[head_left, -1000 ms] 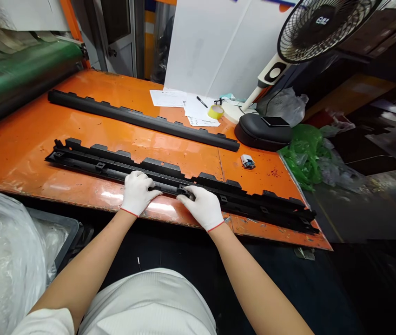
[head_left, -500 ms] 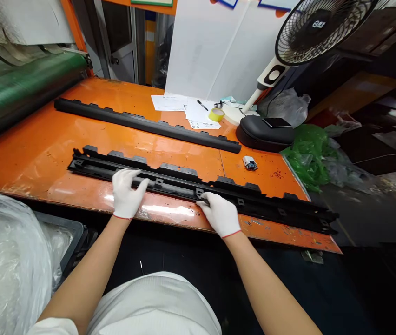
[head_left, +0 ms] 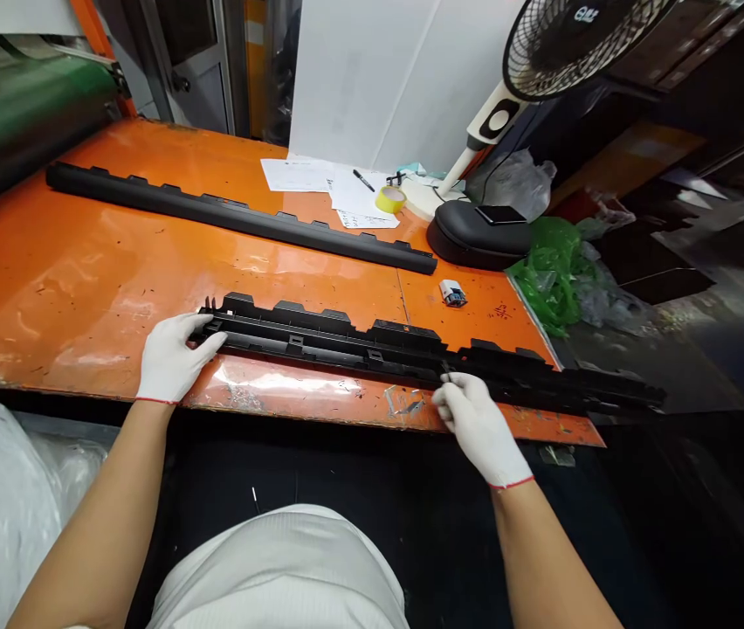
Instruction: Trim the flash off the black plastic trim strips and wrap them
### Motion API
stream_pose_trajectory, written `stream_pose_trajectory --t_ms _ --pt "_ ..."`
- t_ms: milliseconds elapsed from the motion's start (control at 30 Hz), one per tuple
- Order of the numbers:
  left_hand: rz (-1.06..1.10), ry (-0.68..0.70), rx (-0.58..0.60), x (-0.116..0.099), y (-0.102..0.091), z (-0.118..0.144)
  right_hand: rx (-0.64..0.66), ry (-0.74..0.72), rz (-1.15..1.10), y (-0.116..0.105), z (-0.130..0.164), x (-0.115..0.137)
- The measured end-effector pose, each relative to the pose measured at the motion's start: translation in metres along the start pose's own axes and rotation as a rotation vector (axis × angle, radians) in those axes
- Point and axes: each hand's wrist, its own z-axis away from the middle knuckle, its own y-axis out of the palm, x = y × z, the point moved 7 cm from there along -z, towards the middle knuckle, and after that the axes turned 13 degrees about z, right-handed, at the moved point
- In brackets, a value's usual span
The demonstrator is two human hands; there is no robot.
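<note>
Black trim strip lies along the near side of the orange table, hollow side up, with raised tabs on its far edge, its right end sticking out past the table's right edge. The left hand, in a white glove, has its grip clamped on the strip's left end, thumb in front and fingers behind. The right hand, gloved alike, is at the near edge around the middle, fingers curled toward the thumb — whether that grip is closed on the strip or on some small dark piece, I cannot tell.

Farther back, well apart, lies a second strip, smooth side up. Behind its right half are white papers with a pen and a roll of yellow tape, and a fan stands just beside them. A phone rests on a black case; between case and trim strip sits a white-and-blue object — too small to make out
</note>
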Motion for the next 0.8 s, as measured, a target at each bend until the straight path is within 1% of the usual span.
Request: stream_pose_trajectory --t_ms 67,133,167,233,333,433,567,633,800 --pt "0.004 0.009 0.01 -0.002 -0.001 -0.001 0.208 0.021 -0.236 0.032 0.012 0.022" --pt "0.002 0.035 0.043 -0.004 -0.001 -0.001 0.37 0.02 -0.364 0.058 0.019 0.047" --pt "0.003 0.05 0.063 -0.005 -0.001 -0.001 0.419 0.023 -0.389 0.067 0.02 0.057" --pt "0.006 0.068 0.093 -0.007 0.0 0.0 0.467 0.053 -0.388 0.078 0.018 0.072" --pt "0.014 0.072 0.094 -0.006 -0.002 0.001 0.501 0.084 -0.315 0.083 0.013 0.082" --pt "0.013 0.088 0.097 -0.005 -0.001 0.001 0.525 0.089 -0.276 0.082 0.011 0.085" --pt "-0.049 0.099 0.114 0.001 0.002 0.001 0.544 0.08 -0.298 0.08 0.008 0.084" --pt "-0.072 0.092 0.108 0.004 0.003 0.001 0.557 0.103 -0.319 0.08 0.006 0.082" --pt "-0.046 0.093 0.109 0.006 0.003 0.0 0.578 0.142 -0.356 0.08 0.005 0.079"
